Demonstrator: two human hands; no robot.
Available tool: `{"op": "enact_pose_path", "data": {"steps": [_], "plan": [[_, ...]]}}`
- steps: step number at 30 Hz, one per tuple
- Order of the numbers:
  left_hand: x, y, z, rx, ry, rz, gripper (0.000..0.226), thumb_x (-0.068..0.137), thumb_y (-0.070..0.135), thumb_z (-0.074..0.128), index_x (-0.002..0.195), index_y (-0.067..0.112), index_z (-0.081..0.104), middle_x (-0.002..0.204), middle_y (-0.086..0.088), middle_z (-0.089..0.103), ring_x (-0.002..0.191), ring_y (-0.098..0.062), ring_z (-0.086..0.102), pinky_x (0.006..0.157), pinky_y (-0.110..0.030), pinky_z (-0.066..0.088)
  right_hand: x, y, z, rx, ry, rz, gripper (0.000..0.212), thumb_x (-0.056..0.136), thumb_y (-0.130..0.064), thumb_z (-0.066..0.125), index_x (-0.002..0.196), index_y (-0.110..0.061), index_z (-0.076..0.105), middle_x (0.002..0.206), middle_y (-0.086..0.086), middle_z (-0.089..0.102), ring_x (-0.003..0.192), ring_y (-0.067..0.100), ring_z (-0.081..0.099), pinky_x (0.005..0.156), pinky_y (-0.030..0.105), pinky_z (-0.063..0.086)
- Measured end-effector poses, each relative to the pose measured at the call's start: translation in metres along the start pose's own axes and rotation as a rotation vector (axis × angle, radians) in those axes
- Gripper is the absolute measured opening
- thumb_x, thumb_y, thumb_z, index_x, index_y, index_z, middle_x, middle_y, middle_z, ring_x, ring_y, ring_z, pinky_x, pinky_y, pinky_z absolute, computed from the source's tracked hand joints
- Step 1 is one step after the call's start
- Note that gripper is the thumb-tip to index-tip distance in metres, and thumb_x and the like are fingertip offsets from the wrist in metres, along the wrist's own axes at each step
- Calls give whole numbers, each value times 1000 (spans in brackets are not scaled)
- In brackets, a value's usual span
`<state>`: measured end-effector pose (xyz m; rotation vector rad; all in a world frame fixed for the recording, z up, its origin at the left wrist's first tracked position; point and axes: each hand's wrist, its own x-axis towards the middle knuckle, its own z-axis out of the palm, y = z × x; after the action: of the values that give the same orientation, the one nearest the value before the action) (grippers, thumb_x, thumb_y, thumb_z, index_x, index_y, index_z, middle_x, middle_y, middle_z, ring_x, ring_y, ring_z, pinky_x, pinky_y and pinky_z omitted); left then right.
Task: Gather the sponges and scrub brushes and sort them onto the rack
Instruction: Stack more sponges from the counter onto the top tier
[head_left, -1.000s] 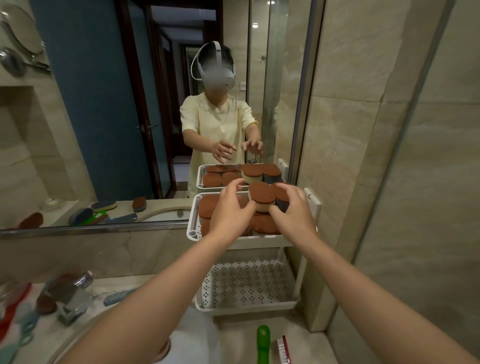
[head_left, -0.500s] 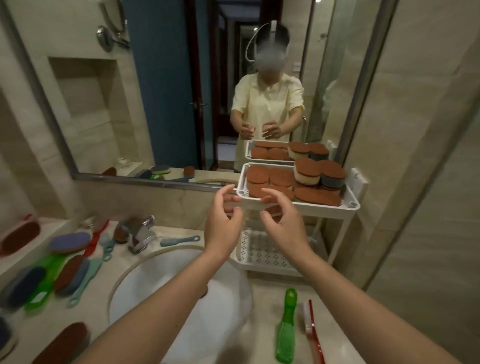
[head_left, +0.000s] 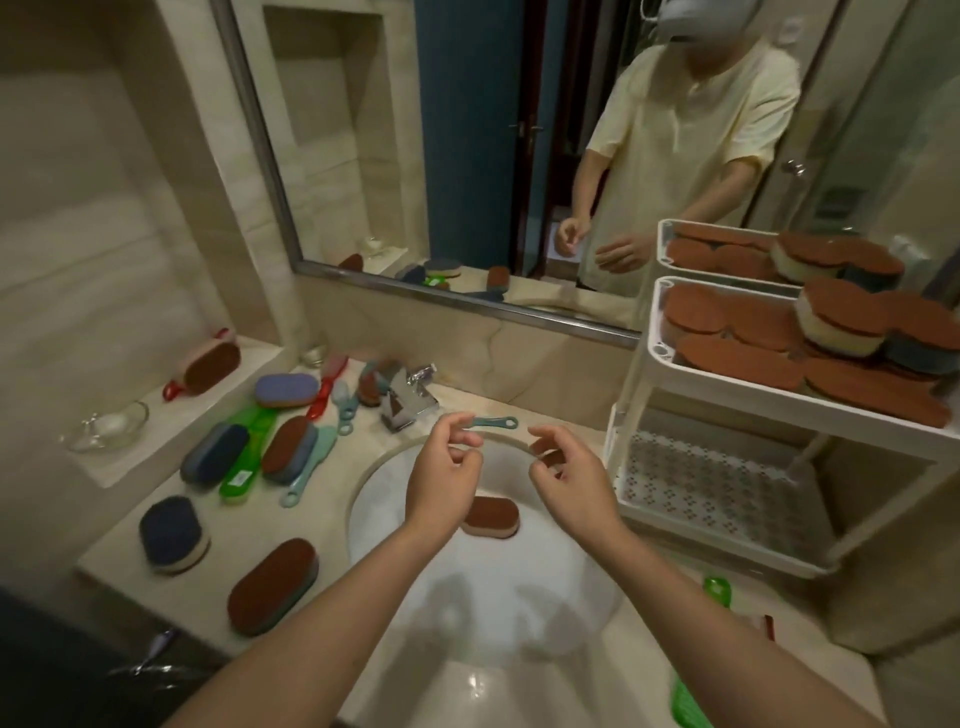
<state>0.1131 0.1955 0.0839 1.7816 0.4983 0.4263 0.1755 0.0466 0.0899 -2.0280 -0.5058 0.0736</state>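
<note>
Nothing is held by the left hand (head_left: 444, 467): its fingers are loosely curled, thumb close to forefinger, above the back part of the white round sink basin (head_left: 524, 603). The right hand (head_left: 569, 473) is likewise carried unladen, fingers slackly bent, just beside it over the same basin. Inside the basin, directly under the left wrist and partly covered by it, a brown-topped oval sponge with a pale base (head_left: 493, 514) is seen. Its long axis runs across the basin, left to right, slightly tilted. It is judged nearer to the left hand, from which it lies downward and toward the body. A grasp across its short width would be called for.

Behind the basin a slim teal plastic brush handle (head_left: 493, 423) is laid on the counter. It is overlapped in view by the left fingertips, and contact cannot be told. Left of the basin, further sponges and scrub brushes (head_left: 288, 447) are spread. Right of the basin the white two-tier plastic rack (head_left: 717, 488) is stood, its upper tier loaded with brown-topped sponges.
</note>
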Motion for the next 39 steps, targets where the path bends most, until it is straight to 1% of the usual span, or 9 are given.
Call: {"op": "enact_pose_path", "data": {"steps": [3,9,17,21,23,26,33,37,39], "plan": [[20,-28,-6,50,-29,-67,41,84,13,52,115,40,53,93,17,62,77,2,60,68,-21,46,16,19,25,-44,-57,79,42,82,-11,56,121,-27,58,99,-13,62,87,6,60,81,34,52],[62,-89,-4,145,-168,-225,37,90,16,52,122,34,49,100,10,61,88,-11,64,81,-34,52,51,65,70,-177,-237,237,53,82,-17,62,133,-24,49,110,-7,58,98,9,56,82,23,43],[103,-162,9,242,-418,-449,37,94,13,48,130,20,46,112,-7,61,100,-23,61,94,-36,50,83,125,118,-380,-397,421,75,81,-21,68,147,-21,33,141,4,48,127,21,48,102,32,43],[116,-185,17,208,-497,-568,43,93,12,55,134,14,42,109,-3,54,104,-27,60,86,-31,49,90,152,133,-428,-408,481,75,80,-24,71,146,-25,35,144,3,43,128,22,46,102,32,41],[121,-194,21,183,-511,-615,44,92,9,56,134,11,42,112,-5,52,99,-24,57,80,-30,46,94,164,138,-449,-436,493,74,79,-24,70,144,-25,36,143,4,42,126,23,47,100,34,44],[127,-208,28,183,-526,-649,43,92,10,57,132,13,41,119,-10,54,101,-17,53,89,-32,46,100,178,148,-477,-469,484,74,77,-27,71,143,-25,38,143,2,40,124,23,47,101,37,46],[139,-227,46,180,-451,-810,54,94,15,53,145,12,33,134,-15,51,117,-34,57,102,-47,45,108,204,166,-596,-584,420,74,78,-28,69,144,-25,35,146,-1,37,130,24,40,99,39,46],[140,-237,48,150,-447,-875,55,95,7,47,147,10,31,135,-17,51,117,-34,57,94,-39,48,106,211,172,-659,-642,385,81,77,-22,67,148,-24,29,149,1,32,132,25,35,98,38,47],[140,-239,47,136,-458,-882,44,96,2,43,140,7,43,124,-18,56,108,-31,59,82,-33,48,106,213,174,-690,-649,369,80,78,-21,66,148,-23,27,145,2,37,128,25,39,96,38,48]]}}
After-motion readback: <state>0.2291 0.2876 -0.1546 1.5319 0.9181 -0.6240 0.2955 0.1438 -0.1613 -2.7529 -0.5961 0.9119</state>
